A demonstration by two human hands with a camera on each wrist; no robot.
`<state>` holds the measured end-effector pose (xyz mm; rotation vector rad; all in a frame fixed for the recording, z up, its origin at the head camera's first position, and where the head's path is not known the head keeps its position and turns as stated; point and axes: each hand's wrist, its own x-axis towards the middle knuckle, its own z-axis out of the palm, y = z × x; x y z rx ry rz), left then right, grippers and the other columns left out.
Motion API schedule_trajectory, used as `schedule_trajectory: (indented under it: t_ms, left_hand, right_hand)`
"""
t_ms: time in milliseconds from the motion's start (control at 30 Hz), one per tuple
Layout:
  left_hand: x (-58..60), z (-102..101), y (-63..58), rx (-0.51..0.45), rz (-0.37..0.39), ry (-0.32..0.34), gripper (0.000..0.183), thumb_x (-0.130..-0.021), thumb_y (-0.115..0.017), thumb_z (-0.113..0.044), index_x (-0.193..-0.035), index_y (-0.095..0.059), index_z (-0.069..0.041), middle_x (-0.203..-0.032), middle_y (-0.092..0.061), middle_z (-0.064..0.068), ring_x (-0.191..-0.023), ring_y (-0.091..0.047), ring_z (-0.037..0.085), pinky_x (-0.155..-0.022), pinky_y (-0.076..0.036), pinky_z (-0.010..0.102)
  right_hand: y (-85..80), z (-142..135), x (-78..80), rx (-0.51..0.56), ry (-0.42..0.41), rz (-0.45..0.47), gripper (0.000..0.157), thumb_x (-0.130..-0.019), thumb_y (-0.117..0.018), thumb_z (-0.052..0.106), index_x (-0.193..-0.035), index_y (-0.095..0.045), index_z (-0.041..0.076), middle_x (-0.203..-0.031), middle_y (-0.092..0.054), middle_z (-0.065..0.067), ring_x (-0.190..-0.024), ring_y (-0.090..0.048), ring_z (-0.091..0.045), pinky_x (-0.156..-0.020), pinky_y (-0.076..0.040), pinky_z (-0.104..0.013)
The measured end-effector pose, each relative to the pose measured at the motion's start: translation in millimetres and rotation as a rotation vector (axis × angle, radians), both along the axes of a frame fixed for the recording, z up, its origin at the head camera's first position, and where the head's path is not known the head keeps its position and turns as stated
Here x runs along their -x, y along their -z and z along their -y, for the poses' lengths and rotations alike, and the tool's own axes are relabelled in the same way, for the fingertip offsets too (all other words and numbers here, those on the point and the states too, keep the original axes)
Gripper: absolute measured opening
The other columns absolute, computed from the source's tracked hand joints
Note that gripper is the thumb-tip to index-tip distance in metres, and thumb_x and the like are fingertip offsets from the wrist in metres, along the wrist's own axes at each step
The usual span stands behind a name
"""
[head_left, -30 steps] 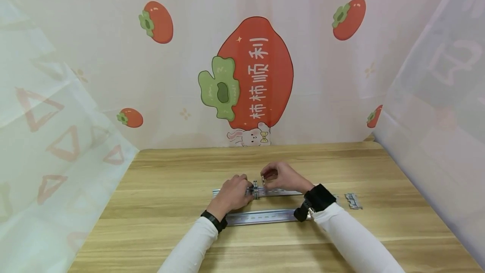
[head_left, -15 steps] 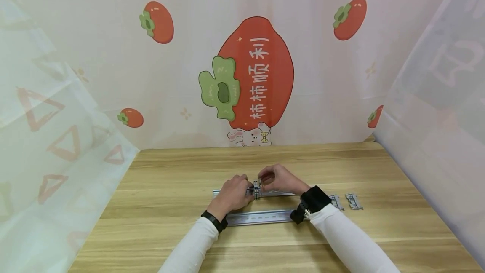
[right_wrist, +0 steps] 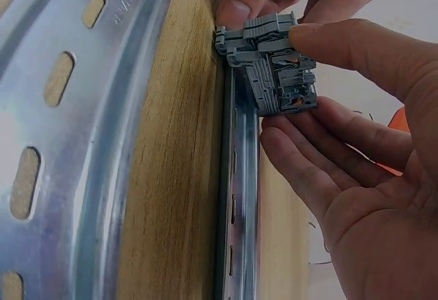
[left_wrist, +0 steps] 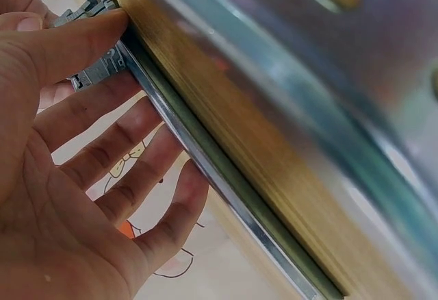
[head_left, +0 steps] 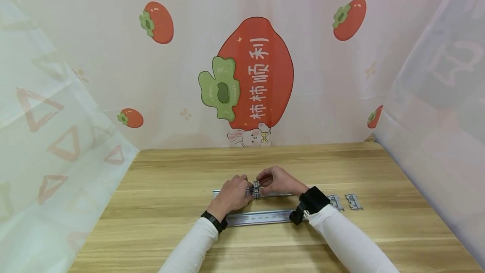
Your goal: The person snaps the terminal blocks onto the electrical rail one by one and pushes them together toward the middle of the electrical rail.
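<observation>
My left hand point(head_left: 233, 193) grips the back slotted metal DIN rail point(head_left: 280, 194), thumb on the near side and fingers along the far side. Grey DIN-rail terminal blocks point(head_left: 256, 190) stand crosswise on that rail, just right of this hand. With thumb and fingers, my right hand point(head_left: 279, 181) pinches the outermost grey terminal block point(right_wrist: 298, 84), flush beside its neighbour. In the right wrist view the left thumb point(right_wrist: 239, 9) lies against the other side of the blocks. Behind the thumb, the left wrist view shows parts of the grey blocks point(left_wrist: 99, 70).
A second slotted rail point(head_left: 261, 217) lies nearer on the wooden table point(head_left: 182, 239), partly under the wrists. Two loose grey terminal blocks, a left one point(head_left: 335, 202) and a right one point(head_left: 354, 202), lie to the right. A printed cloth point(head_left: 182, 75) hangs behind the table.
My right hand has moved left and slightly down, bringing its terminal block from apart to right beside the blocks on the rail. The left hand has stayed put.
</observation>
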<state>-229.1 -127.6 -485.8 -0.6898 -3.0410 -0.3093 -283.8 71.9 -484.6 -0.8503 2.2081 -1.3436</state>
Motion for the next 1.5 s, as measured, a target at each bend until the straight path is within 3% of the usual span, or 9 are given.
schedule_trajectory:
  t_ms: [300,767,933,1133,1300,1500]
  left_hand:
    - [-0.7,0,-1.0,0.019,-0.006,0.012,0.028,-0.080,-0.067,-0.038,-0.098,-0.069,-0.017,-0.083,-0.045,-0.007,-0.076,-0.043,0.013,-0.059,-0.039,0.029]
    - [-1.0,0,-1.8,0.016,-0.007,0.016,0.026,-0.080,-0.066,-0.036,-0.095,-0.069,-0.016,-0.083,-0.046,-0.006,-0.076,-0.044,0.014,-0.059,-0.039,0.030]
    - [-1.1,0,-3.5,0.016,-0.012,0.018,0.025,-0.080,-0.066,-0.035,-0.095,-0.069,-0.015,-0.083,-0.046,-0.006,-0.076,-0.044,0.014,-0.060,-0.040,0.030]
    - [-0.9,0,-3.9,0.023,-0.020,0.029,0.026,-0.080,-0.065,-0.035,-0.095,-0.069,-0.015,-0.083,-0.045,-0.006,-0.074,-0.043,0.014,-0.059,-0.039,0.029]
    - [0.3,0,-3.7,0.015,-0.027,0.020,0.026,-0.079,-0.066,-0.034,-0.096,-0.068,-0.015,-0.082,-0.045,-0.006,-0.073,-0.043,0.014,-0.058,-0.038,0.029]
    - [0.5,-1,-1.0,0.008,-0.019,0.020,0.024,-0.080,-0.065,-0.034,-0.096,-0.068,-0.016,-0.084,-0.046,-0.005,-0.074,-0.043,0.015,-0.058,-0.039,0.031]
  right_hand:
    - [-0.3,1,-4.8,-0.021,0.007,-0.071,0.045,-0.069,-0.078,0.015,-0.109,-0.060,0.005,-0.101,-0.062,-0.005,-0.092,-0.062,-0.017,-0.076,-0.047,-0.026]
    - [4.8,3,-12.3,-0.022,0.037,-0.181,0.044,-0.067,-0.078,0.012,-0.107,-0.061,0.005,-0.100,-0.063,-0.004,-0.091,-0.062,-0.017,-0.077,-0.047,-0.028]
    - [3.1,1,-14.2,-0.071,0.043,-0.231,0.048,-0.068,-0.079,0.018,-0.110,-0.060,0.007,-0.103,-0.063,-0.001,-0.094,-0.061,-0.015,-0.080,-0.046,-0.027]
    - [1.2,-5,-13.2,-0.222,0.065,-0.398,0.059,-0.067,-0.079,0.032,-0.118,-0.058,0.008,-0.112,-0.059,0.000,-0.101,-0.055,-0.015,-0.085,-0.042,-0.028]
    - [-0.1,-4,-10.5,-0.348,0.048,-0.488,0.045,-0.068,-0.078,0.031,-0.106,-0.064,0.011,-0.099,-0.060,0.002,-0.090,-0.054,-0.014,-0.077,-0.043,-0.028]
    - [0.4,0,-9.8,-0.352,0.008,-0.505,0.029,-0.068,-0.077,0.023,-0.094,-0.069,0.014,-0.089,-0.063,0.005,-0.084,-0.055,-0.016,-0.073,-0.041,-0.029]
